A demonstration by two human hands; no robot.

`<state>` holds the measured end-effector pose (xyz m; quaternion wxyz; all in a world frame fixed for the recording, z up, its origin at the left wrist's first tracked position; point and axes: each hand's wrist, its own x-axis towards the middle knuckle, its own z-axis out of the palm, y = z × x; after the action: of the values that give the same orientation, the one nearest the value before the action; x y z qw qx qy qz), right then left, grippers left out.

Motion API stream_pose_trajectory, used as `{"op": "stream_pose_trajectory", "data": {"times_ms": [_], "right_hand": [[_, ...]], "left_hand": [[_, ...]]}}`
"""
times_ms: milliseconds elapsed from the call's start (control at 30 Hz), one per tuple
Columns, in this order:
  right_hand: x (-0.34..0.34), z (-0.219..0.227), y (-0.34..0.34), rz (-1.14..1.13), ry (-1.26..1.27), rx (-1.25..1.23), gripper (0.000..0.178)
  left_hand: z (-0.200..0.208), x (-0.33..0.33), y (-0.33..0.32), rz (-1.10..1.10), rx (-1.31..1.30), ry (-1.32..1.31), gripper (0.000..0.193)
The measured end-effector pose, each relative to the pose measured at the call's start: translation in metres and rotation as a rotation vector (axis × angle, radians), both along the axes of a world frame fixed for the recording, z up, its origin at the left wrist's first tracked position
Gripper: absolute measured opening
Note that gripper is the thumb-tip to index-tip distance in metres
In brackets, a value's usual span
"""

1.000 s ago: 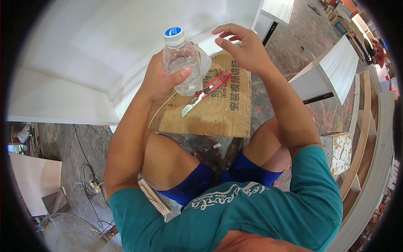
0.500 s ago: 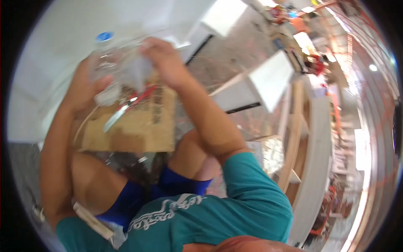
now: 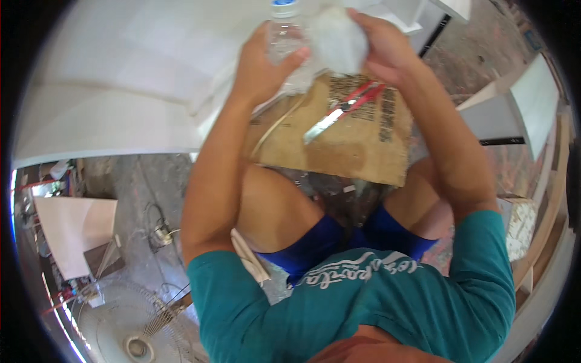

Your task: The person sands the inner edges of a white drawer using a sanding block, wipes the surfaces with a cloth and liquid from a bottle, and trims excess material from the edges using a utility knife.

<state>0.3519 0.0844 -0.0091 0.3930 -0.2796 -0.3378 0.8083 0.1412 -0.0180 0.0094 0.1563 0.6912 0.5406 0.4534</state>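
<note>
My left hand is closed round a clear plastic bottle with a blue cap, held upright near the top edge. Beside it, my right hand grips a whitish, translucent rounded piece; its exact kind is blurred. Below both hands lies a brown cardboard sheet with dark printing. On it rests a red-handled tool with a long silver end, lying at a slant. A thin pale strip curves along the cardboard's left part.
White panels fill the upper left. A standing fan is at the lower left, close to a pale board and cables on the floor. To the right are a white panelled unit and a long wooden frame.
The view has swung left, so hands and cardboard appear farther right and the fan shows. Both hands still hold their things; the whitish piece looks more bunched and opaque.
</note>
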Motion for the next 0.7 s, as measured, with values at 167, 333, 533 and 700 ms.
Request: {"op": "stream_pose_trajectory", "data": {"times_ms": [167,333,533,700], "right_hand": [[0.009,-0.031,0.013,-0.228,-1.066,0.921,0.047],[0.036,-0.001,-0.013,0.045,-1.206,1.209,0.037],[0.063,-0.031,-0.037,0.528,-1.083,1.613,0.035],[0.079,0.011,-0.032,0.731,-1.201,1.195,0.034]], "left_hand": [[0.008,-0.019,-0.003,0.095,-0.01,0.131,0.035],[-0.001,-0.025,-0.004,0.051,-0.068,0.268,0.039],[-0.017,-0.02,0.012,0.029,-0.174,0.199,0.047],[-0.024,-0.041,0.01,0.202,-0.21,0.107,0.053]]}}
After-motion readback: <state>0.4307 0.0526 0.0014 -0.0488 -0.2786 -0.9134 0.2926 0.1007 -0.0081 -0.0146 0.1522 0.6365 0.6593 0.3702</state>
